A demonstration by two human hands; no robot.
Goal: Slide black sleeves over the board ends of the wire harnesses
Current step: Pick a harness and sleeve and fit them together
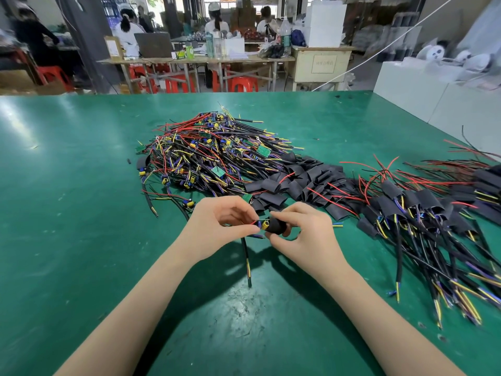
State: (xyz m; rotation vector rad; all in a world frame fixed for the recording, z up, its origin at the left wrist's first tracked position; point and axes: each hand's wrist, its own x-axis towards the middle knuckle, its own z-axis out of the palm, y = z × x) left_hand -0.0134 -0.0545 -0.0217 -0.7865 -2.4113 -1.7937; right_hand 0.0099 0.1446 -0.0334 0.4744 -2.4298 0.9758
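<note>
while the left hand (227, 222) pinches one harness (246, 249) just behind its board end, the right hand (294, 232) has thumb + fingers curled round a black sleeve (276, 226), its open mouth facing the yellow capacitor (265, 224) on that board. both are held up off the table (81, 213), toward the middle of its near half, and the harness cable hangs down from the left hand toward the near edge w/ its stripped tip over the green surface. judging by this, the step in hand is the start of a slide-on: sleeve mouth is at the board tip, cap partly at the opening, board not yet covered. can't tell how far in the board itself sits, fingers hide it.

next move prob calls for keeping the sleeve mouth squeezed round, lining the board flat w/ it, then pushing the sleeve left along the harness while the left hand holds steady. the thin red wire (253, 221) by the left fingertips needs to go inside or stay clear, not snag on the rim.

unsleeved harness pile (206, 153) lies toward the far middle of the table, loose sleeve stock (306, 183) just beyond the hands, finished harnesses (423, 213) toward the right edge. plenty left to do.
</note>
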